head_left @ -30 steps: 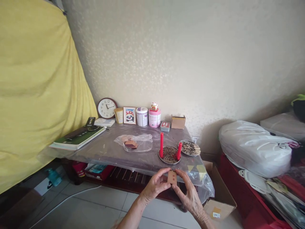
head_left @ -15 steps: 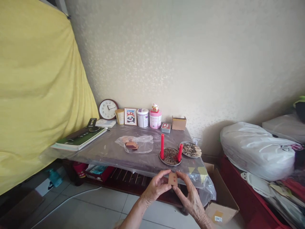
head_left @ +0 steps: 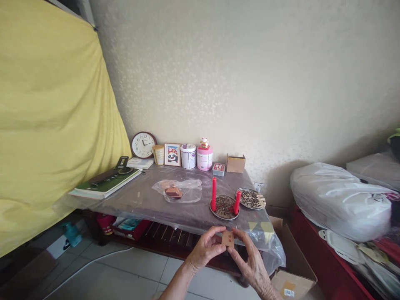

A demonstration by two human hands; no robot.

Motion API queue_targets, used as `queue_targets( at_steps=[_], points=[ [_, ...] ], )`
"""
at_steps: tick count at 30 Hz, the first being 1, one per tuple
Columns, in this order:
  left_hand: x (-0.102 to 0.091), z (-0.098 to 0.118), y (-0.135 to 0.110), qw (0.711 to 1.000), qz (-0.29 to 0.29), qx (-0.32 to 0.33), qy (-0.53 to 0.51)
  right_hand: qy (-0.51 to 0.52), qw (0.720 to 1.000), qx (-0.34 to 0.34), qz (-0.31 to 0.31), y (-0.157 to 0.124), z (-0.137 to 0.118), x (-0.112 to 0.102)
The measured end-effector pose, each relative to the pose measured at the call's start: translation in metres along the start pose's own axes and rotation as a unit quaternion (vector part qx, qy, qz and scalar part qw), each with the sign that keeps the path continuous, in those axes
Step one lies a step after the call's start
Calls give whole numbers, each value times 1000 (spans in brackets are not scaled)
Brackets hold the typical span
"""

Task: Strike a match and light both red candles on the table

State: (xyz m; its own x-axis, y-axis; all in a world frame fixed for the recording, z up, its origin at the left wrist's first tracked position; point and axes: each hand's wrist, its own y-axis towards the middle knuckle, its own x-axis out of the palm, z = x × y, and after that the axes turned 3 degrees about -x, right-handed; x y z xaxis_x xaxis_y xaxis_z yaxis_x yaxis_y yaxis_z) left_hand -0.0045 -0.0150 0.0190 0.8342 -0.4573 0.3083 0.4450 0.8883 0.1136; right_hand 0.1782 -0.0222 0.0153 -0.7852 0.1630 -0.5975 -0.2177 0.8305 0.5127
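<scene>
A small tan matchbox [head_left: 228, 239] with red characters is held in front of the table's near edge. My left hand [head_left: 206, 246] pinches its left side between thumb and fingers. Around its right side close the thumb and fingers of my right hand [head_left: 248, 254]. Just beyond the hands, a metal plate [head_left: 223, 216] covered in dark bits carries a tall red candle [head_left: 214, 193] and a shorter red candle [head_left: 237, 202]. To its right, several matchsticks [head_left: 258, 200] lie on a second plate. More matchboxes [head_left: 173, 192] sit stacked on a clear plastic bag [head_left: 192, 191].
Along the wall stand a clock [head_left: 143, 145], a yellow cup [head_left: 158, 154], a framed panda picture [head_left: 172, 155], two canisters [head_left: 188, 156], a tin [head_left: 218, 169] and an open carton [head_left: 236, 163]. A cardboard box [head_left: 293, 279] is on the floor at right. Books [head_left: 104, 183] lie at left.
The camera view has shifted slightly, so the scene sits a little lower and to the right. Both hands keep the matchbox, which has turned slightly.
</scene>
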Motion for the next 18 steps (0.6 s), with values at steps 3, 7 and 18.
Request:
queue_targets(
  at_steps=[3,7,18],
  points=[
    [1,1,0,1000,-3,0,-5,0,1000,-1,3,1,-1,0],
    [1,1,0,1000,-2,4,-10,-3,1000,-4,6,1,-3,-1],
    [-1,-4,0,1000,-1,-1,-5,5,1000,-4,-1,-4,0,1]
  ],
)
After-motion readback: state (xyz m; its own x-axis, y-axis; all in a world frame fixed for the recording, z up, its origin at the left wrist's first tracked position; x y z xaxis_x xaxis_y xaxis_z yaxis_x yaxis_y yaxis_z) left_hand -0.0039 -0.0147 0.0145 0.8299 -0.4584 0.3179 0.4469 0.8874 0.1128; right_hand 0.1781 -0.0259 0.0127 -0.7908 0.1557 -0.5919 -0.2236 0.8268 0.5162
